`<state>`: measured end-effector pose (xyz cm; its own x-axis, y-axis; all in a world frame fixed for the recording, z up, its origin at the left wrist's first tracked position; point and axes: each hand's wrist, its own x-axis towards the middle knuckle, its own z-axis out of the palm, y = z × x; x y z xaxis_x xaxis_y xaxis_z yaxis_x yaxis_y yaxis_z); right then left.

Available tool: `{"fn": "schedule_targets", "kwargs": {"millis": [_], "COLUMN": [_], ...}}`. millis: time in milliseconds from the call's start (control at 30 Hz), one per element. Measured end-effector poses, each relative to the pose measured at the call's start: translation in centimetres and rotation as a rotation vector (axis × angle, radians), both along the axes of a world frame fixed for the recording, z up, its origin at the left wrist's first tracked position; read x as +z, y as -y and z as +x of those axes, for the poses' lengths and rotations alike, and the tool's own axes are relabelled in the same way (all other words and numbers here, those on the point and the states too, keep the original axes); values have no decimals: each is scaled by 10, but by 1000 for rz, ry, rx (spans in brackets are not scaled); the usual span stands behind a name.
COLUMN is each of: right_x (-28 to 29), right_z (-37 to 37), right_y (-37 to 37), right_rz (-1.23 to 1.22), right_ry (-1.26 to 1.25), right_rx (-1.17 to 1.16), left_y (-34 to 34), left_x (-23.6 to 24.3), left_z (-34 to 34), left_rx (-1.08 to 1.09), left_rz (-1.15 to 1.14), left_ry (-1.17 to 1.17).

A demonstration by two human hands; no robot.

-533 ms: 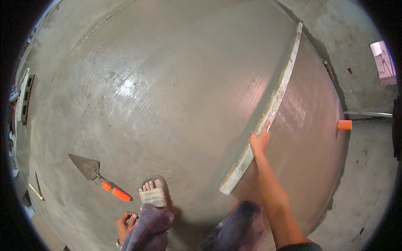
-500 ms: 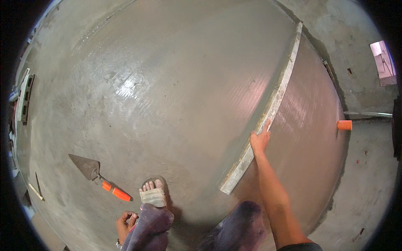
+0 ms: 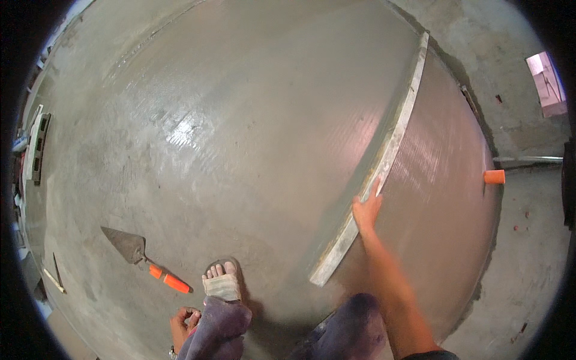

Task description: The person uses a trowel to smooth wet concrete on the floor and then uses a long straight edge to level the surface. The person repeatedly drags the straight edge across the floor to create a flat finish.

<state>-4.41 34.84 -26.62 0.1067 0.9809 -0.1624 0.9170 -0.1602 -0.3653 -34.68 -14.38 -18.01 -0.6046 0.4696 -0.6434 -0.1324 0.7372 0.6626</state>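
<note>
A long, narrow screed board [image 3: 393, 143], pale and smeared with mortar, lies slantwise across the wet grey mortar floor [image 3: 282, 150]. My right hand [image 3: 366, 210] grips it below its middle, with the index finger stretched along the top. My left hand [image 3: 185, 324] rests low beside my left knee, its fingers curled and nothing visible in them. To the left, a pointed trowel [image 3: 127, 245] with an orange handle lies flat on the floor, within short reach of that hand.
An orange pipe stub [image 3: 494, 177] stands up at the right border of the fresh mortar. My sandalled foot [image 3: 222, 282] is planted between trowel and board. Hollow blocks [image 3: 39, 149] and a thin stick [image 3: 54, 281] lie at far left.
My right hand and the screed board have shifted slightly left and toward me over the mortar. The left hand keeps its place by the knee; the trowel lies still.
</note>
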Motion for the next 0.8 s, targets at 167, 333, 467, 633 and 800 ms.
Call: {"fn": "schedule_targets", "kwargs": {"millis": [167,333,467,633,800], "right_x": [-10,-8,-6,-18,0], "right_z": [1,-12,-11,-10,-25], "right_y": [-7,-7,9,-8,14], "right_rz": [128,99,97,168,57], "right_ry": [36,12,1,39,-32], "right_rx": [38,50,66,71,70], "left_y": [-5,-16,-8,-6,-10], "left_x": [3,6,3,-9,7], "left_z": [2,0,2,3,1], "left_rx": [-24,-15,11,-1,3], "left_rz": [1,20,2,36,-10], "left_ry": [-15,-42,1,-48,-11]}}
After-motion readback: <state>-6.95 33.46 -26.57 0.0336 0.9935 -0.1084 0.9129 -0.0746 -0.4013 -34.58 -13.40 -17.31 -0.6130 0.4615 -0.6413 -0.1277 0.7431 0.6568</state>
